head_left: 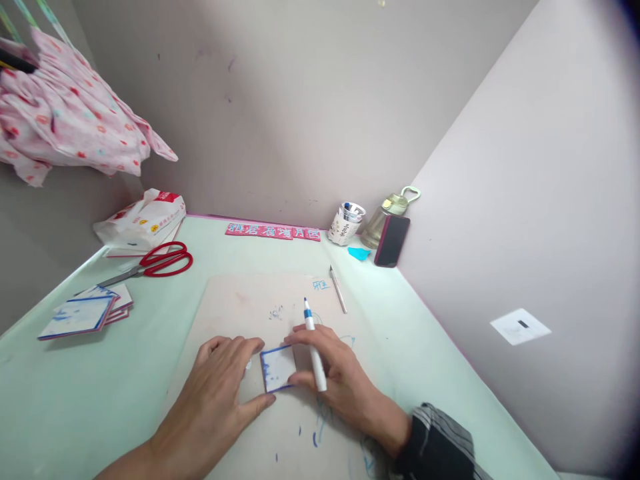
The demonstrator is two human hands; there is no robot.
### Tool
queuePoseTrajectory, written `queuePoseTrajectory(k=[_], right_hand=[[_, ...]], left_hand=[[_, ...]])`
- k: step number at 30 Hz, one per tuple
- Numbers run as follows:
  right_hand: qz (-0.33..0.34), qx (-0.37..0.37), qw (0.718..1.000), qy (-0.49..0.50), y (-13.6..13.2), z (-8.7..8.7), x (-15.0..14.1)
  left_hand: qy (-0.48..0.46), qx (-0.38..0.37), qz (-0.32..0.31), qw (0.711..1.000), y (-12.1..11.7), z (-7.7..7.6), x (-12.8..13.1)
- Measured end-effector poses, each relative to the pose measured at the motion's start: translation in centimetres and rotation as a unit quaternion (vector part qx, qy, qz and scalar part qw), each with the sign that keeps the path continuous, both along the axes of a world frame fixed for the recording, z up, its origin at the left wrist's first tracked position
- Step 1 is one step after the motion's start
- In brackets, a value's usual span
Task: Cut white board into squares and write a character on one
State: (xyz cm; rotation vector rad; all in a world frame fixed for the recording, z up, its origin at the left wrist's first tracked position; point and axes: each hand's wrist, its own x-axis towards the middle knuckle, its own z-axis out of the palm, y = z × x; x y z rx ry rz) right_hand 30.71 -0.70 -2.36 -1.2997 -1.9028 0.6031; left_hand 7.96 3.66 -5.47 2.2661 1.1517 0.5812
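Note:
A small white card (280,368) with blue ink along its edges lies on a pale, ink-marked board (220,300). My left hand (220,377) frames the card's left end, thumb at the lower corner and a fingertip at the upper one. From the right, my right hand (340,373) touches the card's other end with thumb and fingertips. That same hand holds a white marker pen (315,347) with a blue band, uncapped tip pointing away from me. A slim craft knife (339,290) rests at the board's upper right.
Red-handled scissors (167,260) and stacked inked cards (83,315) lie left. A paper bag (145,223) stands behind them. Pink lettered tiles (273,231) line the back, beside a pen cup (346,223), bottle (385,217), phone (393,241) and blue scrap (359,253). Patterned cloth (75,113) hangs upper left.

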Motion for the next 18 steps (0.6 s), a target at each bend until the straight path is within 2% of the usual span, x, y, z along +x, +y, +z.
queuePoseTrajectory(k=[5,7,10,12,13,15,16,17,18], right_hand=[[-0.157,-0.008,0.977,0.147,-1.0,0.1,-0.1],[-0.175,-0.03,0.971,0.162,-1.1,0.0,-0.4],[-0.17,-0.076,0.968,0.169,-1.0,-0.1,-0.7],[-0.17,-0.084,0.967,0.17,-0.9,0.0,-0.9],[-0.174,-0.08,0.966,0.172,-0.9,0.1,-0.9],[-0.183,-0.073,0.965,0.174,-0.9,0.1,-1.0],[-0.184,-0.07,0.965,0.174,-0.9,0.1,-1.0],[-0.183,-0.068,0.965,0.174,-0.9,0.0,-1.0],[-0.182,-0.067,0.965,0.174,-0.9,0.0,-1.0]], left_hand=[[0.006,0.003,-0.024,1.0,0.7,0.8,0.9],[-0.006,-0.008,-0.012,1.0,0.7,0.9,1.0],[-0.056,-0.076,0.071,0.993,0.7,1.5,0.7],[-0.12,-0.203,0.13,0.963,0.9,2.3,0.2],[-0.164,-0.279,0.142,0.935,1.0,2.7,-0.2],[-0.26,-0.388,0.125,0.875,1.2,3.2,-0.9],[-0.297,-0.399,0.107,0.861,1.4,3.2,-1.3],[-0.307,-0.372,0.09,0.871,1.5,3.2,-1.6],[-0.293,-0.32,0.076,0.898,1.6,3.0,-1.8]])
